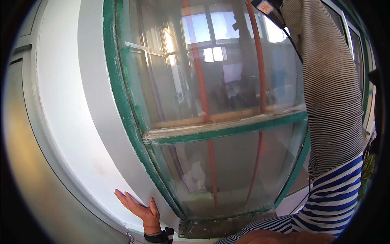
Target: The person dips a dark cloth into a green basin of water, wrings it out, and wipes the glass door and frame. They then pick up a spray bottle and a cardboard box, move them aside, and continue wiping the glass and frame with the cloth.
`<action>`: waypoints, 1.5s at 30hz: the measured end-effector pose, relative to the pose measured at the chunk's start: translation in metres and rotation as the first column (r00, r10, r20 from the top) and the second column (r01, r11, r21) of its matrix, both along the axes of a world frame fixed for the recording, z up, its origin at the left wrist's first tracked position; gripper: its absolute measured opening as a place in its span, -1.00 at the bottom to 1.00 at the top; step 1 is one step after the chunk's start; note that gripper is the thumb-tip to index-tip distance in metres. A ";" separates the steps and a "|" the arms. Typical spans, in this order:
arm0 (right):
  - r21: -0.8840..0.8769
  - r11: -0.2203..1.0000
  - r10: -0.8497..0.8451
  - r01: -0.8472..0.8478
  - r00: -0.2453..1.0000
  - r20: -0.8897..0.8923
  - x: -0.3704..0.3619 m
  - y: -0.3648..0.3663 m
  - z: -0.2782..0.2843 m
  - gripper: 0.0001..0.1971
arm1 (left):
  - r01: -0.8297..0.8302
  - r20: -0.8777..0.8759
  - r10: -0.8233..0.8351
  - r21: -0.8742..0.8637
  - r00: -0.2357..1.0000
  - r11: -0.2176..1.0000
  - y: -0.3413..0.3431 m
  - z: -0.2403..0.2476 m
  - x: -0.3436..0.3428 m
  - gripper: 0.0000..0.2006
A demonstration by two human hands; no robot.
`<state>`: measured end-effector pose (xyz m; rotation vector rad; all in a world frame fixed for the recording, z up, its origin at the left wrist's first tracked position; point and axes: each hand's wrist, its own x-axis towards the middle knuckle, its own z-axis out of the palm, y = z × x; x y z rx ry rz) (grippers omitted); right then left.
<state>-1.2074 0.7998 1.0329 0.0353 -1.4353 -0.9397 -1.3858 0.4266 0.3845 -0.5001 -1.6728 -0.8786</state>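
Observation:
Low on the left, my left hand (140, 209) has its fingers stretched out and rests against, or very close to, the white wall (77, 105) beside the window. A black band (164, 235) circles its wrist. My right arm (333, 81) reaches up along the right side in a grey ribbed oversleeve over a blue-and-white striped sleeve. The right hand lies beyond the upper edge. By that raised forearm a dark object (277, 16) with a small coloured label shows only in part; I cannot tell what it is or whether it is held.
A glass window with a chipped green frame (227, 132) fills the middle, with red upright bars (203, 89) behind the panes. A worn sill (227, 226) runs beneath it. A frosted panel (28, 162) stands far left, and a green plant (367, 171) shows at right.

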 end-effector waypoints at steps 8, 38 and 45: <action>-0.106 0.986 0.157 -0.128 0.929 0.335 0.017 -0.012 -0.162 -0.80 | 0.033 -0.024 -0.033 -0.003 0.999 0.999 0.000 0.002 0.002 -0.21; 0.041 0.995 0.077 -0.091 0.961 0.264 -0.017 -0.042 -0.113 -0.82 | -0.014 -0.028 0.013 -0.029 1.000 0.999 -0.005 -0.001 0.005 -0.30; 0.034 0.995 0.101 -0.098 0.991 -0.094 -0.037 -0.064 0.006 -0.84 | -0.074 0.018 0.076 -0.060 0.997 0.995 -0.007 -0.008 0.002 -0.26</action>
